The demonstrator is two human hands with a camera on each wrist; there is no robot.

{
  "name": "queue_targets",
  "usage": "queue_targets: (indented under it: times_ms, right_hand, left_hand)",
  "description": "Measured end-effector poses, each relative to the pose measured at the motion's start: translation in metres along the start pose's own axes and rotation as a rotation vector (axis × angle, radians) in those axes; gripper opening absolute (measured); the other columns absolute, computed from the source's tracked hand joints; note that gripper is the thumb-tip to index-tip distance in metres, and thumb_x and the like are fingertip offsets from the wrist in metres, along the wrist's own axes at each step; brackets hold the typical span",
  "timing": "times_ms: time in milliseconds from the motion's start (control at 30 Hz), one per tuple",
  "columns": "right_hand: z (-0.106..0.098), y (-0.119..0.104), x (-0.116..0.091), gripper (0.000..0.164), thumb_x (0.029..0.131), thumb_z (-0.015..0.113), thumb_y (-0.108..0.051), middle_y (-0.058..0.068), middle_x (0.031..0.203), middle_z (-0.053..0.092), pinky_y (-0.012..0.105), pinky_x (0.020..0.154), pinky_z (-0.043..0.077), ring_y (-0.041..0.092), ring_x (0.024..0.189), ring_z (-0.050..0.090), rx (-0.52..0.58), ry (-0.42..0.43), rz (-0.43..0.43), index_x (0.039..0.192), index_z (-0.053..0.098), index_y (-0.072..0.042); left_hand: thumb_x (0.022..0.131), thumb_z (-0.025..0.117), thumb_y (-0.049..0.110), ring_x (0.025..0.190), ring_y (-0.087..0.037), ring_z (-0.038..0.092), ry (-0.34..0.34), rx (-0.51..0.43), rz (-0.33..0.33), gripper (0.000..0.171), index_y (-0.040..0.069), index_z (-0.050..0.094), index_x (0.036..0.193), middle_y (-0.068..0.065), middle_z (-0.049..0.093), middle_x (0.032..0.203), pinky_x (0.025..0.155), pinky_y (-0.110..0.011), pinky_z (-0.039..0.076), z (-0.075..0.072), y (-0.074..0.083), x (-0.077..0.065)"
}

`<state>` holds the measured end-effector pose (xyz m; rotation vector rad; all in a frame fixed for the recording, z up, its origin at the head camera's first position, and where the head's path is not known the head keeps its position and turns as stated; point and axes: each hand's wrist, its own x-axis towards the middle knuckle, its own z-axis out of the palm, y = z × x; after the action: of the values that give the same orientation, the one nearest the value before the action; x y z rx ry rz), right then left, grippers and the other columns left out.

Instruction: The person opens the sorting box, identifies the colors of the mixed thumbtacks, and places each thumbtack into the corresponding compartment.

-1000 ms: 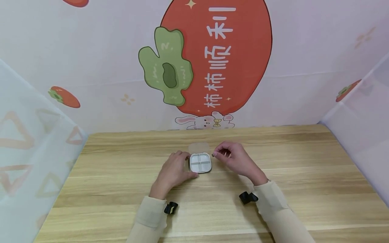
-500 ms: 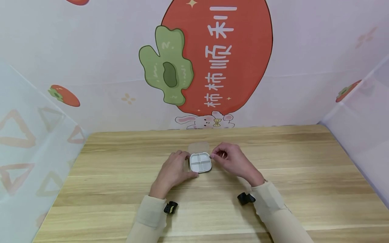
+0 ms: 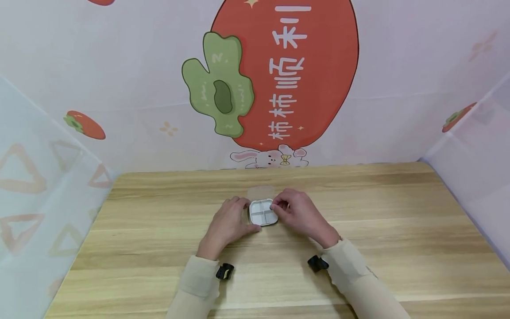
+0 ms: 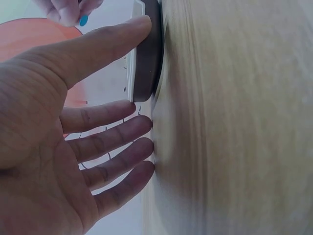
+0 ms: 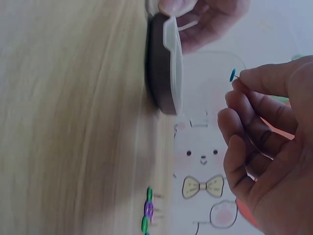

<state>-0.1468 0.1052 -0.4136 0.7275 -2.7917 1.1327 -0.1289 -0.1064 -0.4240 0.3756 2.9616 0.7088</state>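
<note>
A small pill box [image 3: 258, 219] with a white four-part inside and a dark outer shell lies on the table, its clear lid [image 3: 260, 192] folded back. My left hand [image 3: 229, 225] holds the box at its left side, thumb at the front and index finger toward the back; the other fingers spread over the table in the left wrist view. Above the right part of the box, my right hand [image 3: 300, 215] pinches a teal-headed thumbtack [image 5: 233, 75] by its pin between thumb and index finger. The tack is apart from the box.
Several green and purple thumbtacks [image 5: 148, 209] lie on the wooden table [image 3: 159, 248] beyond the box in the right wrist view; the right hand hides them from the head view. A printed cloth wall [image 3: 143, 88] rises at the table's back edge.
My right hand has moved left with the thumbtack, from beside the box to over its right edge. The left hand stays in place on the box.
</note>
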Motion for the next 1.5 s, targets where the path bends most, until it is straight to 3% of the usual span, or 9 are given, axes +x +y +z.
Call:
queue_targets:
  times_ms: [433,800,1500]
  right_hand:
    - [0.016,-0.019,0.02,0.013,0.085,0.063,-0.028,-0.014,0.075,0.05,0.02,0.061,0.039,0.005,0.067,0.047,-0.267,-0.068,-0.048,0.09,0.068,-0.017]
    - [0.026,-0.024,0.026,0.013,0.086,0.06,-0.024,-0.012,0.076,0.05,0.021,0.064,0.039,0.004,0.068,0.046,-0.347,-0.054,-0.135,0.089,0.069,-0.015]
    - [0.036,-0.03,0.035,0.013,0.088,0.058,-0.024,-0.009,0.072,0.048,0.026,0.061,0.04,0.008,0.066,0.046,-0.446,-0.08,-0.11,0.085,0.068,-0.017]
  left_hand:
    - [0.064,0.077,0.051,0.09,-0.017,0.046,0.011,-0.002,0.015,0.068,0.01,0.057,0.115,-0.002,0.054,0.101,0.075,-0.032,0.041,-0.001,-0.002,0.0]
    - [0.064,0.077,0.05,0.092,-0.018,0.047,0.014,-0.003,0.023,0.067,0.01,0.057,0.115,-0.001,0.054,0.102,0.076,-0.033,0.041,-0.001,-0.001,-0.001]
    - [0.062,0.078,0.049,0.088,-0.017,0.047,0.032,0.023,0.043,0.067,0.01,0.058,0.112,-0.001,0.055,0.099,0.076,-0.032,0.041,0.001,-0.002,-0.001]
